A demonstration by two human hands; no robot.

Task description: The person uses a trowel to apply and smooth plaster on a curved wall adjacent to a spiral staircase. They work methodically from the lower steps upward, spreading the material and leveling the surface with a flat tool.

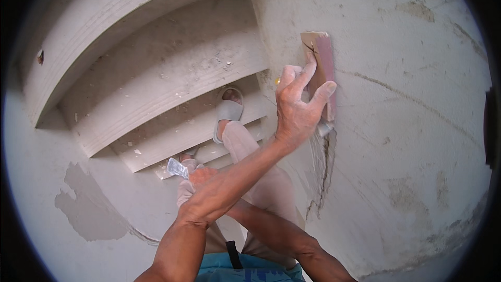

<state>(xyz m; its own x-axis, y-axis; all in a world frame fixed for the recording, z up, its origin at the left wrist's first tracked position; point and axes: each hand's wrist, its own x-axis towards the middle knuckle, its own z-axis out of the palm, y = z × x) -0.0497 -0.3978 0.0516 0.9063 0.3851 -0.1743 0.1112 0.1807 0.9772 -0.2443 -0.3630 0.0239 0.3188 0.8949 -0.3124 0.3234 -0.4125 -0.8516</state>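
My left hand (297, 102) is at the wall on the right, its arm crossing over my right forearm. The thumb and fingers grip a flat rectangular sanding block (324, 62), tan on its face and pinkish along one side, standing on end against the wall. Just below the block, a dark, jagged crack (326, 162) runs down the wall with scrape marks beside it. My right hand (202, 176) is low, over my leg, partly hidden by the left forearm. It is closed on a putty knife with a shiny, flared blade (177, 168); its handle is hidden.
Curved, dusty steps (172, 81) with crumbs of debris fill the left and centre. My foot in a grey slipper (229, 109) stands on one step. A grey patch (88, 206) marks the surface at lower left. A thin crack line (396, 90) crosses the right wall.
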